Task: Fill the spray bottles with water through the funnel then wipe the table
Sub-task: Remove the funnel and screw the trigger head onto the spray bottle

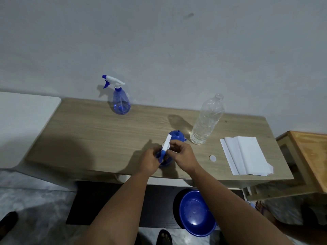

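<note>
A blue spray bottle (166, 162) stands near the table's front edge, mostly hidden by my hands. My left hand (149, 160) grips its body. My right hand (182, 153) is closed around its white-and-blue trigger head (166, 145) at the neck. Just behind lies a blue funnel (177, 137), spout up. A second blue spray bottle (121, 101) with its trigger head on stands at the back of the table by the wall. An uncapped clear plastic water bottle (207, 121) stands to the right of the funnel.
Folded white paper towels (246, 154) lie on the right of the wooden table (88, 135), with a small white cap (212, 158) beside them. A blue basin (196, 213) sits on the floor below. A wooden stand (311, 156) is at far right.
</note>
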`<state>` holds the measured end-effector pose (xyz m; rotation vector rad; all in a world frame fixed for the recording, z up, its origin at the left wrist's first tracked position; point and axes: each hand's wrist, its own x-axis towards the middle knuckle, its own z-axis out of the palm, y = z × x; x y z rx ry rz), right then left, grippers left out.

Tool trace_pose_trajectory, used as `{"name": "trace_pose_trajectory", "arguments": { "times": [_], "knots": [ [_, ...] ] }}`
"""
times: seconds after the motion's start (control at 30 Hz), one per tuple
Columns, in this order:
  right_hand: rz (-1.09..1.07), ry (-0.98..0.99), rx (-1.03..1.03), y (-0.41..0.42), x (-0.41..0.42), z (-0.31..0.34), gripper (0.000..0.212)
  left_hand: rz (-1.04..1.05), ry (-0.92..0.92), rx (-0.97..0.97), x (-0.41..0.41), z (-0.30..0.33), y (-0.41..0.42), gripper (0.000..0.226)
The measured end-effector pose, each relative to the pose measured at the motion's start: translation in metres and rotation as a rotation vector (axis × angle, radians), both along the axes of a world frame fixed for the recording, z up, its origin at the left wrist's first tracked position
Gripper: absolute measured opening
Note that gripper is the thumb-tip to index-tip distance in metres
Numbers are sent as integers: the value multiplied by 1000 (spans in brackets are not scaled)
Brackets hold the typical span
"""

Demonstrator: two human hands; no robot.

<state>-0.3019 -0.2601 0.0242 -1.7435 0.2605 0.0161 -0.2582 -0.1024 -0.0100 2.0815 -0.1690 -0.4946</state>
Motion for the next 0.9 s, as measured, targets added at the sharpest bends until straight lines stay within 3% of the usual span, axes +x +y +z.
{"name": "trace_pose_trajectory", "arguments": {
  "times": [0.1,0.3,0.5,0.63,0.77,0.9],
  "knots": [
    [17,2,11,-2,1,-1,33,-4,-13,18,1,-2,0,21],
    [46,-20,-27,-3,1,-1,32,-37,-2,97,3,-5,1,38],
    [-16,32,-176,1,1,-3,26,13,36,153,6,-14,1,13],
    [-90,44,-247,8,2,2,25,15,61,187,5,-12,-1,21],
    [33,-10,-215,2,0,4,43,6,63,145,3,-4,1,12],
    [44,-8,-203,-3,-2,2,30,30,63,87,0,-2,1,18]
  ]
}}
